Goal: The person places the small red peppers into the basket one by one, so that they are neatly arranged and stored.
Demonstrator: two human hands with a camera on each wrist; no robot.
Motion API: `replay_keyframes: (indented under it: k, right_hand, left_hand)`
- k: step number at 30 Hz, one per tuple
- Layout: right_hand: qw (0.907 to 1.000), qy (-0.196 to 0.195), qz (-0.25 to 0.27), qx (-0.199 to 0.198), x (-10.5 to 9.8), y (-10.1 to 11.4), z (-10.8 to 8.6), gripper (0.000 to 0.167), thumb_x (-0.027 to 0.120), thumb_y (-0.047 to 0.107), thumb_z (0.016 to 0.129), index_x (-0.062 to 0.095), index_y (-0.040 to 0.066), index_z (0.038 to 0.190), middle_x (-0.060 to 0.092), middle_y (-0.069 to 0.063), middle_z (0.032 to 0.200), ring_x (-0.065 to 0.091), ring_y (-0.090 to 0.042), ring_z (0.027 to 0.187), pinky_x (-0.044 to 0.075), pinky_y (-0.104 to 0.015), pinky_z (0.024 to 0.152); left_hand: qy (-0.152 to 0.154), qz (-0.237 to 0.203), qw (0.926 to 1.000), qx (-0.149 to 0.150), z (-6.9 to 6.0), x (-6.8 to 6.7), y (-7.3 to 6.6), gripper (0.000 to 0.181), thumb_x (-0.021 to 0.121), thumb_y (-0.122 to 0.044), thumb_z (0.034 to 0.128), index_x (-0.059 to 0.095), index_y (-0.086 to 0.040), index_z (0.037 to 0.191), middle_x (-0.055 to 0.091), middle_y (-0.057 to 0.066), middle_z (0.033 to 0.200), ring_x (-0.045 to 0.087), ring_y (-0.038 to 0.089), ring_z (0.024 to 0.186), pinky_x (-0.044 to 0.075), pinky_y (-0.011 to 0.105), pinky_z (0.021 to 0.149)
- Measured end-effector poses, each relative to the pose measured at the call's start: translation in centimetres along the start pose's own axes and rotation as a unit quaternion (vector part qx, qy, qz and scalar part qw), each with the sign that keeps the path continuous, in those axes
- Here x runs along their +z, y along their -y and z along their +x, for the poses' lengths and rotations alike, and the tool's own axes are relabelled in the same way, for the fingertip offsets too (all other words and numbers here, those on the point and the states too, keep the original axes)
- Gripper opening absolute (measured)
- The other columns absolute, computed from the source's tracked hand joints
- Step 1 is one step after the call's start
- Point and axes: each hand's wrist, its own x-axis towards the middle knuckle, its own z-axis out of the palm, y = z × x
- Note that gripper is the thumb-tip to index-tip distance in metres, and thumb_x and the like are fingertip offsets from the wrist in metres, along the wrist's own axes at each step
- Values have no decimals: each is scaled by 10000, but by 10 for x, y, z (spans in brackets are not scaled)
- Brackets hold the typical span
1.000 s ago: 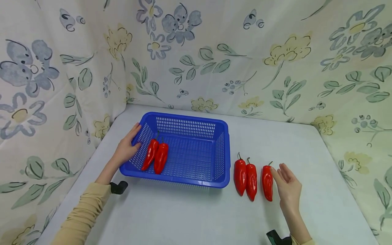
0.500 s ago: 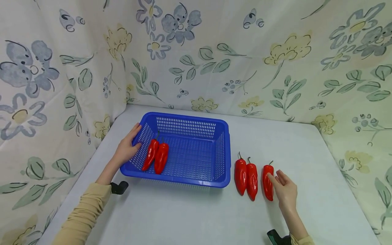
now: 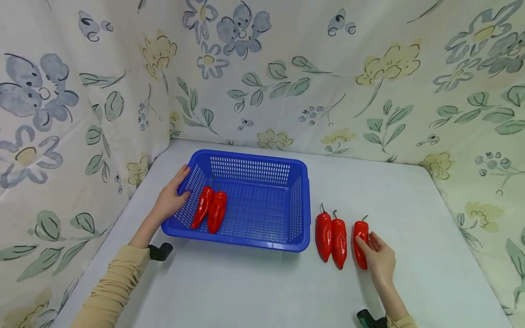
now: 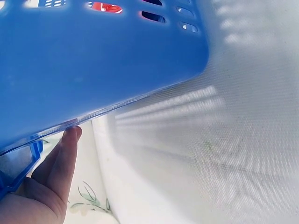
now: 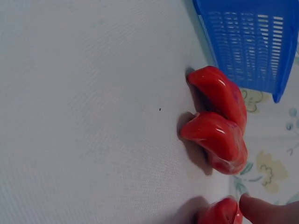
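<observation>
My left hand (image 3: 169, 198) holds the left rim of a blue plastic basket (image 3: 258, 245), thumb over the rim. In the left wrist view its fingers (image 4: 65, 158) lie against the basket's edge. Two red peppers (image 3: 216, 212) lie side by side at the basket's left end. To the right of the basket, my right hand (image 3: 381, 259) grips a red pepper (image 3: 361, 228) on the table, its thumb across the pepper and the fingers at its right side. In the right wrist view, a fingertip (image 5: 252, 207) touches that pepper (image 5: 219, 213), which is partly cut off.
Between the basket and the gripped pepper, two more red peppers (image 3: 324, 237) lie close together on the white tabletop (image 3: 254, 291). A floral curtain (image 3: 262, 91) hangs along the back and both sides of the table.
My right hand has moved left and slightly down onto the rightmost pepper, closing thumb and fingers around it. The left hand and the basket stay in place.
</observation>
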Motion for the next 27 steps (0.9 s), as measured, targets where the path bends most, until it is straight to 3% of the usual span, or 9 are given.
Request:
replay_keyframes:
  k: [13, 27]
  right_hand:
    - [9971, -127, -644, -391, 6, 1, -3, 689, 615, 258, 905, 308, -21, 1455, 419, -321, 1392, 431, -469, 1239, 436, -538, 969]
    - [9987, -223, -388, -257, 5, 1, -2, 645, 611, 257, 910, 355, -5, 1441, 449, -312, 1374, 467, -454, 1226, 442, -527, 966]
  left_hand:
    - [24, -24, 10000, -30, -1, 0, -1, 716, 490, 42, 870, 209, -94, 1515, 116, 78, 1606, 163, 404, 1446, 204, 627, 1116]
    - [36, -4, 10000, -59, -1, -1, -2, 708, 490, 34, 877, 208, -88, 1515, 117, 89, 1605, 167, 408, 1443, 211, 625, 1113]
